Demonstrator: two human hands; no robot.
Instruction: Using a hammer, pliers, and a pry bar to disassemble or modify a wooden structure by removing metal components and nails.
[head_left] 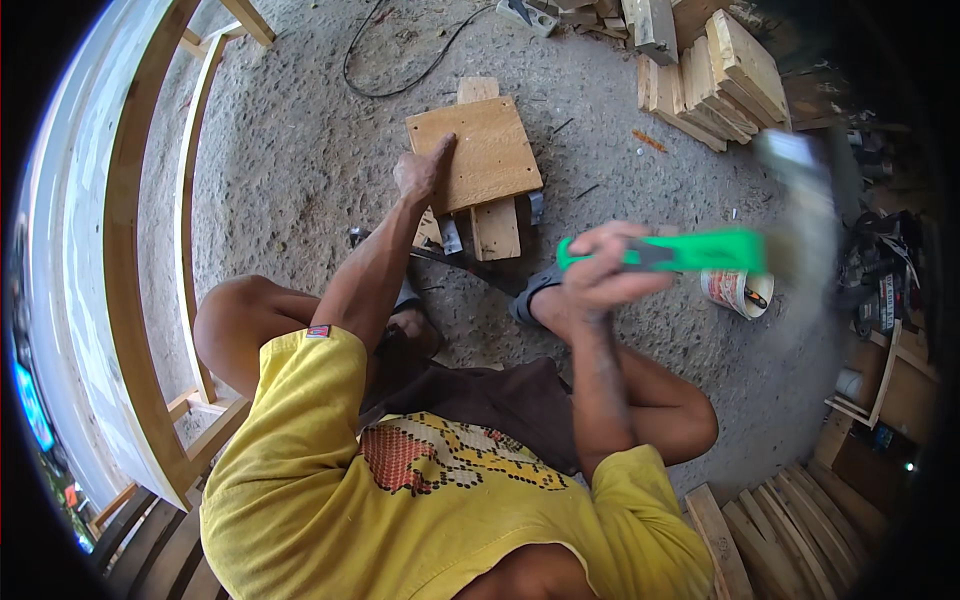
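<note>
My right grip (605, 268) clasps a green-handled tool (702, 251), blurred at its head. My left grip (420, 174) touches the square board (488, 158) atop wood pieces (496, 232); whether it's clasping, I can't tell.

Rough grey floor (290, 150): stacked wooden pieces (488, 165), black cable (376, 96), white bucket (723, 287).

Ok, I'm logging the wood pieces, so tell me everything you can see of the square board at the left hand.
The square board is flat tan wood with a rough-looking grain and small dark spots near its edges, perhaps nails or holes. It lies slightly turned on paler wood pieces that stick out past its far and near sides, above the rough grey floor. The left hand touches its left side, a finger or thumb on its top face.
</note>
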